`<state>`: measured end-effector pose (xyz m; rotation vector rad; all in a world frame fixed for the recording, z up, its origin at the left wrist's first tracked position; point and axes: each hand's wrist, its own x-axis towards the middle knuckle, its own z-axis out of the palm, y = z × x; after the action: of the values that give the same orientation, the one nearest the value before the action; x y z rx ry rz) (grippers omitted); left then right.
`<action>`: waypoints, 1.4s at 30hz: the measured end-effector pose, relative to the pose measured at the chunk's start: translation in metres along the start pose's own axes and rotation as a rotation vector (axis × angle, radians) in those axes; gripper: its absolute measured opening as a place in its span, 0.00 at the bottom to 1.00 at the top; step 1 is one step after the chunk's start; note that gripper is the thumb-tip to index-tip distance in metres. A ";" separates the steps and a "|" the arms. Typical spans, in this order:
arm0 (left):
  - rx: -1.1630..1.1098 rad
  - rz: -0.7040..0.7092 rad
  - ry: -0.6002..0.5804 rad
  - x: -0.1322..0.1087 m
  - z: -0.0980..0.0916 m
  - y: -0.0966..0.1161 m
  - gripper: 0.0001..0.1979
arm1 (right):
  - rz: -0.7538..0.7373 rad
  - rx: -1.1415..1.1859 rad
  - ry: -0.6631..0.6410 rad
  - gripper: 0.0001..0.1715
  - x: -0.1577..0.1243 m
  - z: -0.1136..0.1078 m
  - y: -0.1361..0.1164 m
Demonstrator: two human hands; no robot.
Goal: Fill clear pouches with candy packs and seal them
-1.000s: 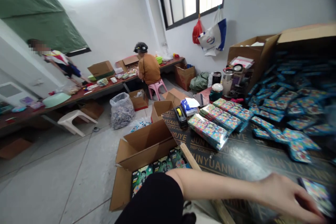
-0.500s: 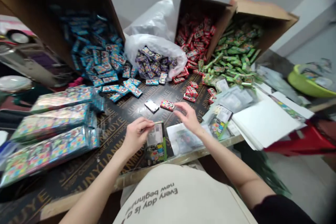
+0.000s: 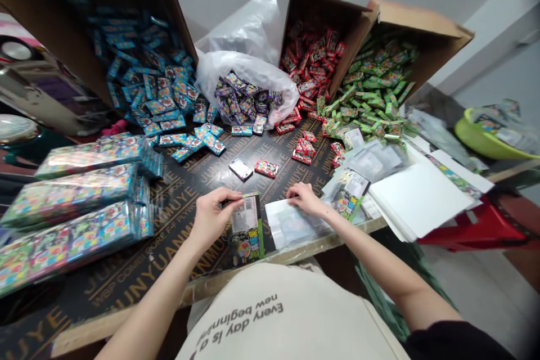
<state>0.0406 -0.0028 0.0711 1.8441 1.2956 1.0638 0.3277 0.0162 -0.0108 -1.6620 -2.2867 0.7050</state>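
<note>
Box [image 3: 247, 241], printed, flat nr table [image 3: 175, 197] edge | long axis twd body, bodyward of L hand's [image 3: 211, 215] fingertips, L nearer | L pinching top corner | R hand [image 3: 306, 200] curled at plastic sleeves [image 3: 295, 228], grip can't tell

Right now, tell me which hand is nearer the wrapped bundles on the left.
Left. The left hand is right of the wrapped bundles, not touching; the right hand is farther right.

left fingers [image 3: 228, 195] pinch, right fingers [image 3: 296, 191] curl.
</note>
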 end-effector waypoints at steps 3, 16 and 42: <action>-0.020 0.003 -0.001 0.000 0.001 0.000 0.05 | -0.031 -0.013 0.039 0.04 -0.006 0.003 -0.005; -0.026 -0.044 0.022 -0.005 -0.004 0.001 0.02 | -0.005 0.596 0.075 0.10 0.011 -0.050 -0.076; 0.074 0.040 0.007 -0.013 -0.006 0.002 0.10 | 0.134 1.083 -0.208 0.20 0.057 -0.027 -0.134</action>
<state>0.0337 -0.0159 0.0727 1.9305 1.3229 1.0567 0.2098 0.0443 0.0746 -1.1942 -1.3672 1.7777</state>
